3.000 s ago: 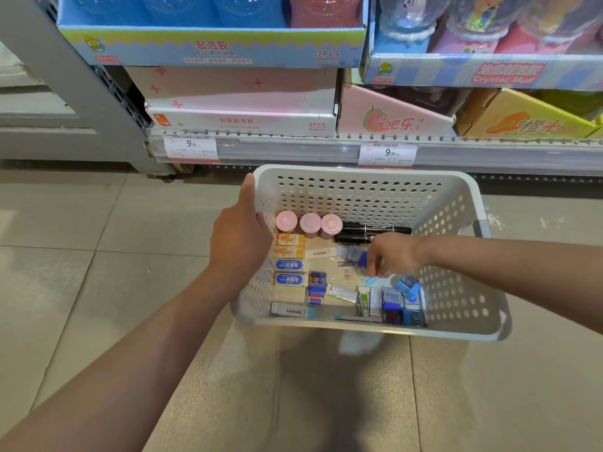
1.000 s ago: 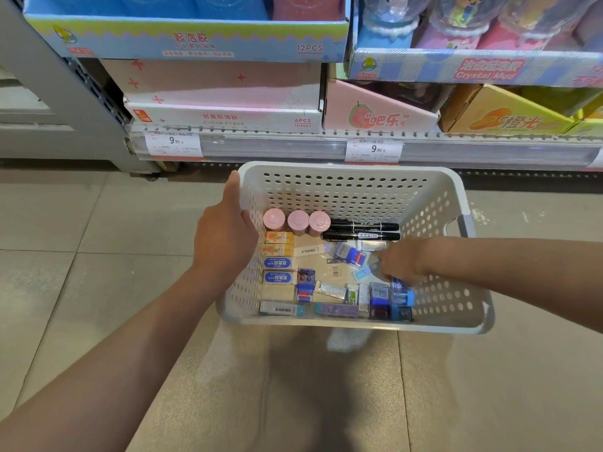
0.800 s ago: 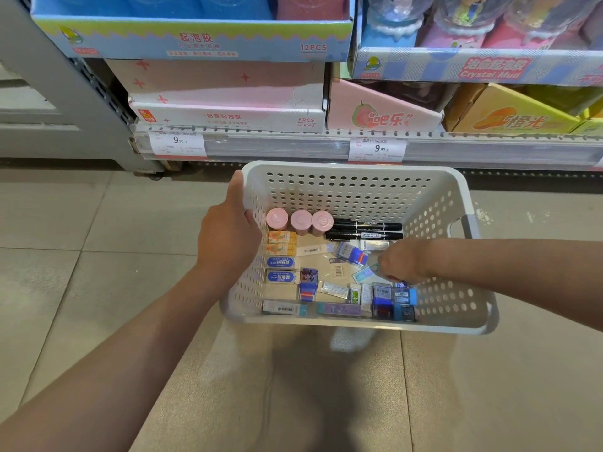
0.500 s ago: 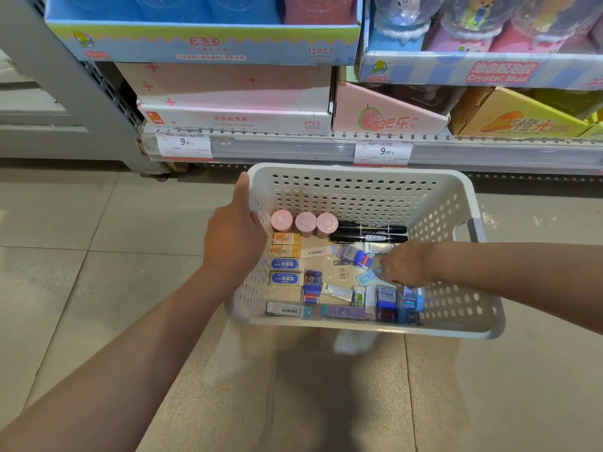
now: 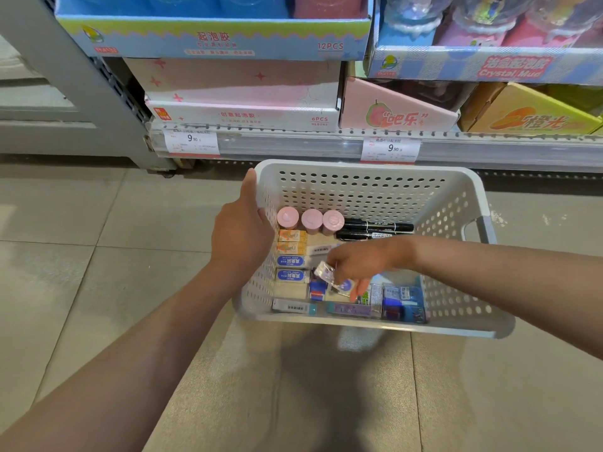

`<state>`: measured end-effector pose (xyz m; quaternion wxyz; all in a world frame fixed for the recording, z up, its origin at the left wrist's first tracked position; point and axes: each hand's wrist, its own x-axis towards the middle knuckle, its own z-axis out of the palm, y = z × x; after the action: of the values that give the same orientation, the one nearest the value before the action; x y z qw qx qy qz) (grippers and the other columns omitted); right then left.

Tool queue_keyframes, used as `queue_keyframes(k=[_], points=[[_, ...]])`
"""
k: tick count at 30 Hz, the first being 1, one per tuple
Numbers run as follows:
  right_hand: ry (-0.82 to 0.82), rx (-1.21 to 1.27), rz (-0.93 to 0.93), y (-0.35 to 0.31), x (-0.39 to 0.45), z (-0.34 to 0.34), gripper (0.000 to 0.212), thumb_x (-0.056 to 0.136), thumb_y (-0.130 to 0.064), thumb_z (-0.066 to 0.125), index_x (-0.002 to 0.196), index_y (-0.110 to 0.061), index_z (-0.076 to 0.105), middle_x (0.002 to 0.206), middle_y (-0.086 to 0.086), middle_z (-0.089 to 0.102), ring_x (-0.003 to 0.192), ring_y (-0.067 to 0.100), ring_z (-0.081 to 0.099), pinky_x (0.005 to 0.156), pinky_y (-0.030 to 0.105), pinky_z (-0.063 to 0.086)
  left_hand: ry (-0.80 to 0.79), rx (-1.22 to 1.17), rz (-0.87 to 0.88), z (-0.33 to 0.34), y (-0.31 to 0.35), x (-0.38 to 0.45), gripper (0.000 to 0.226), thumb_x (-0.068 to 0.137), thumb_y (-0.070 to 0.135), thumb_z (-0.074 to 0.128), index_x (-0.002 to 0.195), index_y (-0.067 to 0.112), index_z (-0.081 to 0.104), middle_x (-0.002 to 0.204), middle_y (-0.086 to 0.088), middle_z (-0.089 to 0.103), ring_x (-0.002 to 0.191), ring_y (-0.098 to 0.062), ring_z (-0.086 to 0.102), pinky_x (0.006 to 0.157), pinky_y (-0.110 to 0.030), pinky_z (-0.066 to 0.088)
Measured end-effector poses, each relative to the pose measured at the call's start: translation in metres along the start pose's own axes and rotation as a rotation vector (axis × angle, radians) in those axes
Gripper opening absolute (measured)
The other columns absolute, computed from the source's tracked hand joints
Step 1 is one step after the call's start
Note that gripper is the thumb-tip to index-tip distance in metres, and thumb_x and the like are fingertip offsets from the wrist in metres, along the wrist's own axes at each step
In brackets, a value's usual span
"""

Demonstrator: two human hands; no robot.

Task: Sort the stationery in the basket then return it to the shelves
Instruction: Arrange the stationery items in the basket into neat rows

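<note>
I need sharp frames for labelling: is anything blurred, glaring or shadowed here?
Head view: the right hand and the small packet it pinches are motion-blurred; the clear price rail shows soft glare; a shadow falls on the floor below the basket.

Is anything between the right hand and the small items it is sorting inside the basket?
Nothing visible. The right hand is already inside the white basket, pinching a small clear packet above the loose items. The left hand only grips the basket's left rim, clear of it.
</note>
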<state>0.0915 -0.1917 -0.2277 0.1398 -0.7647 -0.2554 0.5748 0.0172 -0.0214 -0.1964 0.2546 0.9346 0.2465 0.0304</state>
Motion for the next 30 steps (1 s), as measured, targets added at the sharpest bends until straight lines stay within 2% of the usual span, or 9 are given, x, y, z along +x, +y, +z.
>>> queue_keyframes(k=[7,9,13,15,18,21,24,27,30], points=[[0.253,0.483,0.0,-0.008,0.034,0.022,0.043,0.083,-0.007,0.063,0.123,-0.009,0.048,0.091,0.005,0.057,0.068,0.01,0.056,0.07,0.026,0.05,-0.006,-0.005,0.01,-0.002,0.001,-0.002,0.06,0.095,0.012,0.041,0.149,0.018,0.015,0.092,-0.018,0.063,0.086,-0.033,0.059,0.066,-0.035,0.039],[0.266,0.528,0.004,-0.008,0.039,0.026,0.036,0.081,-0.005,0.063,0.113,-0.015,0.048,0.097,0.009,0.057,0.069,0.013,0.053,0.072,0.027,0.049,-0.005,-0.009,0.012,-0.003,0.001,-0.001,0.06,0.095,0.012,0.041,0.149,0.019,0.016,0.092,-0.017,0.063,0.085,-0.033,0.059,0.065,-0.034,0.039],[0.314,0.583,0.053,-0.011,0.045,0.031,0.013,0.089,-0.008,0.055,0.094,-0.016,0.047,0.074,0.002,0.052,0.056,0.008,0.051,0.047,0.017,0.041,-0.007,-0.009,0.014,-0.002,0.001,-0.001,0.061,0.095,0.012,0.041,0.149,0.019,0.016,0.088,-0.015,0.061,0.076,-0.025,0.052,0.064,-0.034,0.037],[0.323,0.647,0.094,-0.013,0.05,0.033,0.014,0.093,-0.007,0.052,0.083,-0.015,0.046,0.077,0.004,0.056,0.056,0.009,0.056,0.048,0.017,0.043,-0.002,-0.014,0.016,-0.002,0.001,-0.001,0.061,0.095,0.012,0.041,0.149,0.019,0.016,0.089,-0.015,0.062,0.077,-0.026,0.054,0.064,-0.035,0.039],[0.306,0.814,0.194,-0.019,0.056,0.036,0.002,0.095,-0.004,0.048,0.095,-0.003,0.05,0.097,0.016,0.063,0.058,0.013,0.059,0.042,0.016,0.048,0.0,-0.022,0.013,-0.001,0.001,-0.001,0.061,0.095,0.012,0.041,0.149,0.02,0.015,0.091,-0.017,0.064,0.083,-0.032,0.059,0.066,-0.037,0.044],[0.305,0.944,0.256,-0.023,0.062,0.039,0.007,0.096,0.0,0.045,0.101,-0.001,0.049,0.114,0.023,0.064,0.059,0.015,0.06,0.05,0.02,0.051,-0.001,-0.021,0.008,-0.002,0.001,-0.001,0.061,0.095,0.012,0.042,0.15,0.019,0.015,0.096,-0.018,0.064,0.088,-0.034,0.06,0.07,-0.038,0.045],[0.383,0.864,0.317,-0.023,0.07,0.043,0.005,0.092,-0.002,0.054,0.094,-0.003,0.05,0.094,0.02,0.066,0.053,0.016,0.062,0.048,0.023,0.051,0.0,-0.023,0.006,-0.002,0.001,-0.001,0.061,0.095,0.012,0.042,0.15,0.02,0.015,0.097,-0.018,0.064,0.089,-0.034,0.06,0.072,-0.039,0.047],[0.498,0.677,0.35,-0.02,0.076,0.044,0.019,0.084,-0.01,0.067,0.077,-0.008,0.048,0.096,0.017,0.067,0.084,0.024,0.069,0.079,0.034,0.057,0.002,-0.023,0.012,-0.002,0.001,0.0,0.062,0.095,0.012,0.042,0.15,0.019,0.015,0.097,-0.018,0.065,0.089,-0.034,0.061,0.073,-0.039,0.048],[0.492,0.543,0.338,-0.022,0.074,0.044,0.022,0.082,-0.014,0.069,0.075,-0.01,0.049,0.099,0.014,0.069,0.086,0.023,0.068,0.082,0.033,0.056,0.005,-0.015,0.005,-0.002,0.002,-0.001,0.062,0.095,0.013,0.043,0.15,0.019,0.014,0.101,-0.017,0.065,0.09,-0.033,0.061,0.072,-0.037,0.047]])
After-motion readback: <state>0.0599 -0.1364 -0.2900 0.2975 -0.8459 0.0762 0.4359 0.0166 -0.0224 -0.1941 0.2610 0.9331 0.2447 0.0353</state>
